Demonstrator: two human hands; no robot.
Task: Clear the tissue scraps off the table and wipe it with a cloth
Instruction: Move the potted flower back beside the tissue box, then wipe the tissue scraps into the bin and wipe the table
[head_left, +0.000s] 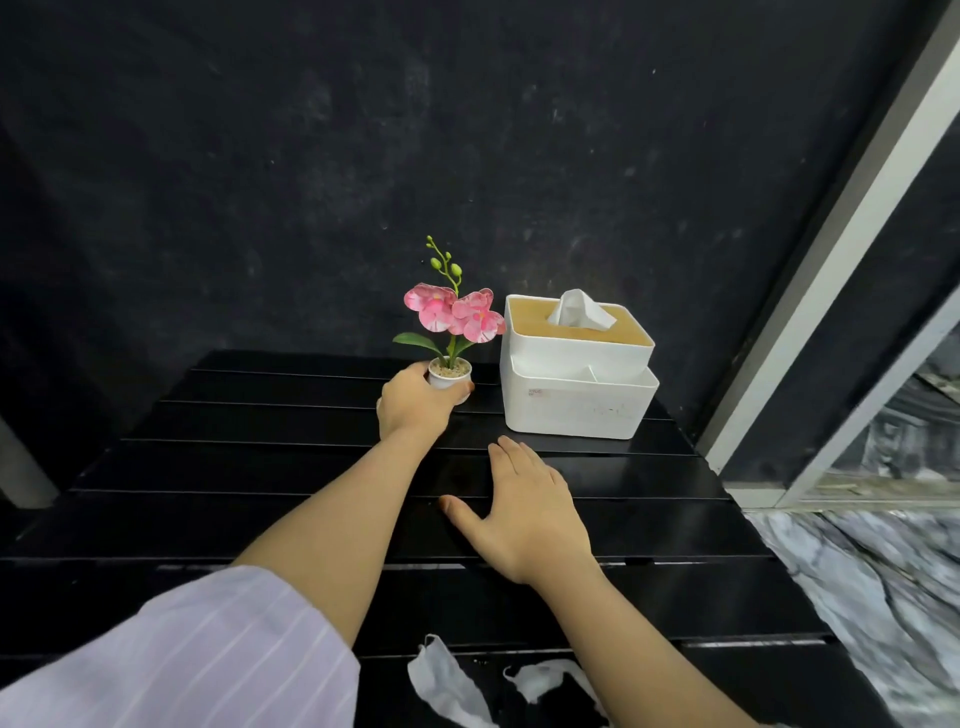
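Left of the white plastic tissue box (576, 384), left hand (413, 402) grips small white flowerpot (449, 375), right hand (524, 506) flat, open; torn white tissue scraps (447, 680) nearer: lift pot upright.

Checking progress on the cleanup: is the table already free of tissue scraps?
No, white tissue scraps lie on the near edge of the black table.
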